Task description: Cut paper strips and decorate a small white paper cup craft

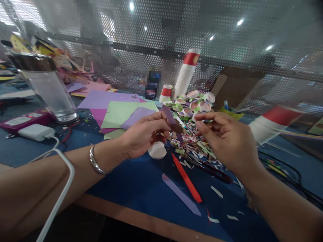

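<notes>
Pinching purple paper strip point(168, 115) in left hand point(147, 131), holding seemingly empty right hand point(228, 143) half-open — likely mid-piece, near heaped, finished-looking white-rimmed discs point(204, 106).

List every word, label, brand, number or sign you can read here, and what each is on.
No text can be read.
Purple box: pale labels, too blurred.
Tall cup stack: emblem on its red band, too small.
Dark upright device: pixelated, unreadable.
Purple strip in the left hand: no writing visible.
</notes>
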Demonstrator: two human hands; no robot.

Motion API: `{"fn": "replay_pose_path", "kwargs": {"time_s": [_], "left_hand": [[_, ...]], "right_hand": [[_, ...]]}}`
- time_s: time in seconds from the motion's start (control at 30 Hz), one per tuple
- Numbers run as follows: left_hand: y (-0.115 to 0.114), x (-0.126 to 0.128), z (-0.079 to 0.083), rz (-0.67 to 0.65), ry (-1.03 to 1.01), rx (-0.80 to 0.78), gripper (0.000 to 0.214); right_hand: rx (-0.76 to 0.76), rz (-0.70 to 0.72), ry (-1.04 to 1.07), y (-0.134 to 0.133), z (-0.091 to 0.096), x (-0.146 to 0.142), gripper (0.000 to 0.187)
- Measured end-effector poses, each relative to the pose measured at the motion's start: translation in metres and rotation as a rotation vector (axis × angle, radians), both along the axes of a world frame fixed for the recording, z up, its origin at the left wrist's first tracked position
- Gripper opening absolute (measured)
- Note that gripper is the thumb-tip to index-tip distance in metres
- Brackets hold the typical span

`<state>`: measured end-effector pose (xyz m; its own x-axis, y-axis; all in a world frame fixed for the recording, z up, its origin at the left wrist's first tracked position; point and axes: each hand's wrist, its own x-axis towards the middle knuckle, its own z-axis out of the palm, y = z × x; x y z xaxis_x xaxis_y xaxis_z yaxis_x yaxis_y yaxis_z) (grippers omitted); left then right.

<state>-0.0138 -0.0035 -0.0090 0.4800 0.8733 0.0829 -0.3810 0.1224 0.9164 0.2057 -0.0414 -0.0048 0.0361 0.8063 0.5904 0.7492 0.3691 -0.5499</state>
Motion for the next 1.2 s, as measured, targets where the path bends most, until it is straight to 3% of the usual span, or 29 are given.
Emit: {"fn": "replay_pose_path", "kwargs": {"time_s": [0.2,0.37,0.6,0.77,0.97,1.2], "left_hand": [[0.0,0.001,-0.004,-0.05,0.014,0.061,0.007],[0.0,0.004,-0.009,-0.057,0.001,0.077,0.007],[-0.002,0.005,-0.007,-0.023,0.003,-0.021,0.019],[-0.006,0.006,-0.006,-0.08,-0.034,-0.003,0.021],[-0.003,0.006,-0.008,-0.052,-0.067,0.005,0.021],[0.002,-0.002,-0.001,-0.091,-0.046,0.016,0.016]], "right_hand": [[-0.015,0.218,0.045,-0.012,0.002,-0.017,0.018],[0.062,0.31,0.023,-0.013,-0.002,-0.023,0.003],[0.153,0.259,-0.12,-0.011,-0.005,-0.024,0.003],[0.219,0.251,-0.184,-0.01,-0.007,-0.023,0.006],[0.2,0.291,-0.197,-0.01,-0.007,-0.024,0.006],[0.161,0.18,-0.147,-0.008,-0.005,-0.014,0.003]]}}
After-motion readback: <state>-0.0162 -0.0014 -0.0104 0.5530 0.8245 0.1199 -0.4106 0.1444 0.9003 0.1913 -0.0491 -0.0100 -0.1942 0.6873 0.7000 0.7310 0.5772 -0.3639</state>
